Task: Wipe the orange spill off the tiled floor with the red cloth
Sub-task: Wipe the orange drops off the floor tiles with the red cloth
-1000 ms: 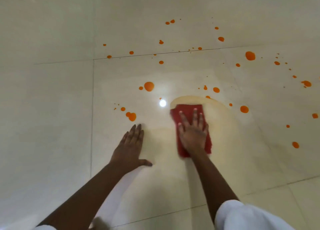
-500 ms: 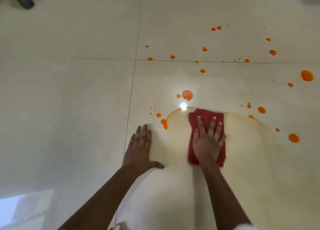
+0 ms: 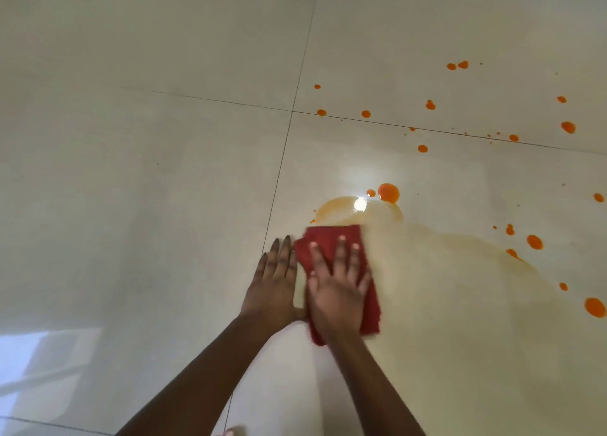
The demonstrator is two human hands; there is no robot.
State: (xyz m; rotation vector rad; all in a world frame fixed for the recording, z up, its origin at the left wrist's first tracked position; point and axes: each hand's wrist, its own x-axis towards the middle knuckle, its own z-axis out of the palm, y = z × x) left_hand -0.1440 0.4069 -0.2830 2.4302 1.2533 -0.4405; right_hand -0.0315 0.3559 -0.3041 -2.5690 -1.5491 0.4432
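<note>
Head view under soft, even, fairly bright light. We see a glossy tiled floor [image 3: 164,205] that mirrors a small round light source as a white glare spot [image 3: 360,203], with a pale halo, on the far part of the wet orange smear [image 3: 341,210]. A pale bluish reflection [image 3: 46,353] lies at the lower left. Shadows beside the hands are faint and diffuse. Motion blur softens the red cloth [image 3: 331,238] and the right hand [image 3: 338,291]; the left hand [image 3: 274,288] appears sharper. We note that the grout lines [image 3: 279,179] run skewed and slightly bowed, a wide-angle distortion.
</note>
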